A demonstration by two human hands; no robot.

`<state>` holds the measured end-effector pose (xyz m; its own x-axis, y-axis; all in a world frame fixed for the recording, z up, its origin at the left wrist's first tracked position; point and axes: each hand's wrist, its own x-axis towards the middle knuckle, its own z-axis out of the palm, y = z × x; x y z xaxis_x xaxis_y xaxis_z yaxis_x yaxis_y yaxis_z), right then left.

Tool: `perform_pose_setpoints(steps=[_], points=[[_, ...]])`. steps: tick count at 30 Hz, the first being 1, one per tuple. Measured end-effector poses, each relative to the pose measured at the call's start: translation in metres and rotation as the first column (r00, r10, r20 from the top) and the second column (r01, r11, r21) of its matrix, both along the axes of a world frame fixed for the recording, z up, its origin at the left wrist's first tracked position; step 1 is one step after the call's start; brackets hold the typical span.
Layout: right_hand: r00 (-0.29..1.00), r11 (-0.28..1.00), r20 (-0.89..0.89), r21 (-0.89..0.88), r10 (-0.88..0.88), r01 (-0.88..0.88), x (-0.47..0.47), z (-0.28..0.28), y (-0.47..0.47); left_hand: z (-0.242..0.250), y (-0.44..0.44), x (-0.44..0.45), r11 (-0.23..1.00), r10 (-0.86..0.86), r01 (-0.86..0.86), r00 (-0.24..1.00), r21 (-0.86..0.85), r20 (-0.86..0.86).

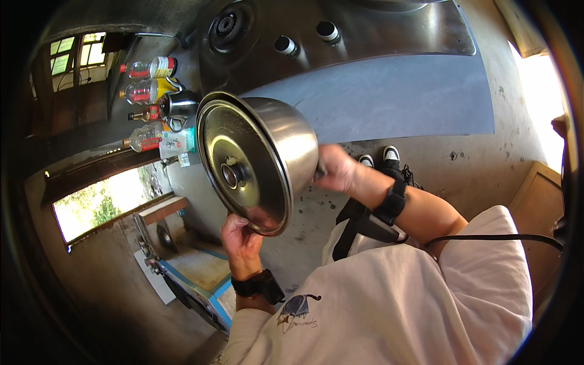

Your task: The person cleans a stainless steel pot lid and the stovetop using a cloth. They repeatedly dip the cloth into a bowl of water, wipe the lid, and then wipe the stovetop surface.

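A stainless steel pot (292, 137) is held tilted above the floor, its round metal lid (267, 182) facing left. The lid has a small round knob (229, 175) in its middle and sits against the pot's rim. My left hand (242, 239) grips the lower edge of the lid and rim, with the thumb on the outside. My right hand (336, 169), slightly blurred, is closed around a dark handle (320, 169) on the side of the pot. The inside of the pot is hidden by the lid.
A steel gas stove (388, 34) with a burner (224, 25) and two knobs (284, 44) stands ahead, above a grey-blue front panel (388, 96). Bottles (150, 67), a metal container (180, 104) and a white packet (175, 145) stand left. A blue-edged masonry structure (221, 287) is lower left.
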<state>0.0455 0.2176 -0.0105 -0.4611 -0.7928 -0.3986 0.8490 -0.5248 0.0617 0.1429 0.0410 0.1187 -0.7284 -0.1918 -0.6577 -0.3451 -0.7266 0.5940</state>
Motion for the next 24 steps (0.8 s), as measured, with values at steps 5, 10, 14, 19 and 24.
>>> perform_pose_setpoints(steps=[5, 10, 14, 19, 24], points=[[0.987, 0.700, -0.077, -0.713, -0.143, 0.046, -0.060, 0.001, -0.001, 0.015, 0.018, 0.009, 1.000, -0.018, 0.018, 1.000, -0.001, -0.013], [0.948, 0.921, -0.280, -0.310, 0.150, -0.237, 0.004, 0.029, -0.027, 0.032, 0.030, 0.005, 0.994, 0.093, -0.100, 0.987, -0.049, -0.130], [0.917, 0.899, -0.276, -0.254, 0.287, -0.358, 0.044, 0.028, -0.005, 0.034, 0.029, -0.001, 0.938, 0.332, -0.331, 0.943, -0.101, -0.012], [0.997, 0.968, 0.072, 0.252, -0.019, 0.000, -0.012, -0.040, 0.025, 0.034, 0.019, 0.005, 0.955, 0.292, -0.296, 0.948, -0.020, -0.125], [0.985, 0.847, -0.096, 0.503, -0.142, 0.171, -0.053, -0.046, 0.038, 0.031, 0.008, 0.013, 0.954, 0.277, -0.261, 0.956, 0.148, -0.099]])
